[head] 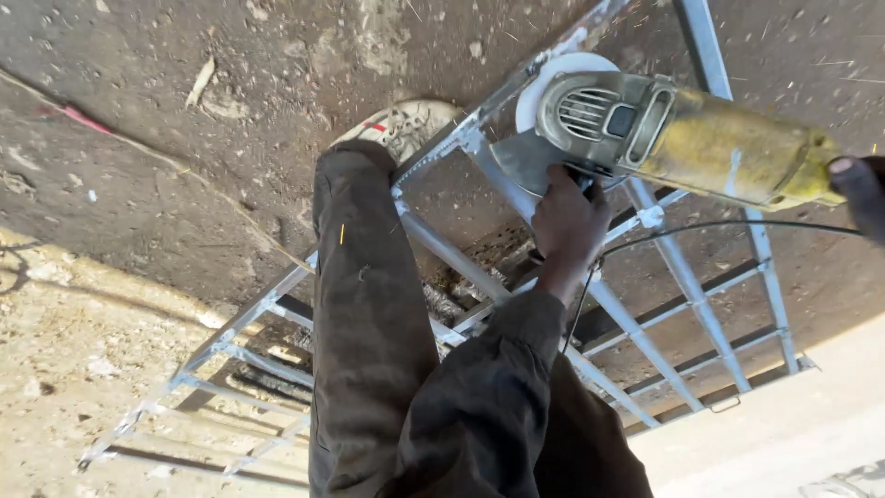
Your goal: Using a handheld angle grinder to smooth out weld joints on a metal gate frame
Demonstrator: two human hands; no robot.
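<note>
one yellow angle grinder (682,138) over one metal grille frame (645,341) on the floor; left hand (570,217) grasps its side handle, right hand (862,189) clenched on its rear.

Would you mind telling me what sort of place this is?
Probably an outdoor metalwork yard: a welded metal grille frame lies on rough, littered concrete ground, and the left hand steadies a yellow angle grinder on it.

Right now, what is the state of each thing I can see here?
grinder: held over the frame, disc at a bar; spinning or not, cannot tell
left hand: gripping the grinder's side handle
right hand: on the grinder's rear end
frame: lying flat on the ground
shoe: pressed on the frame's edge
cable: hanging loose
</note>
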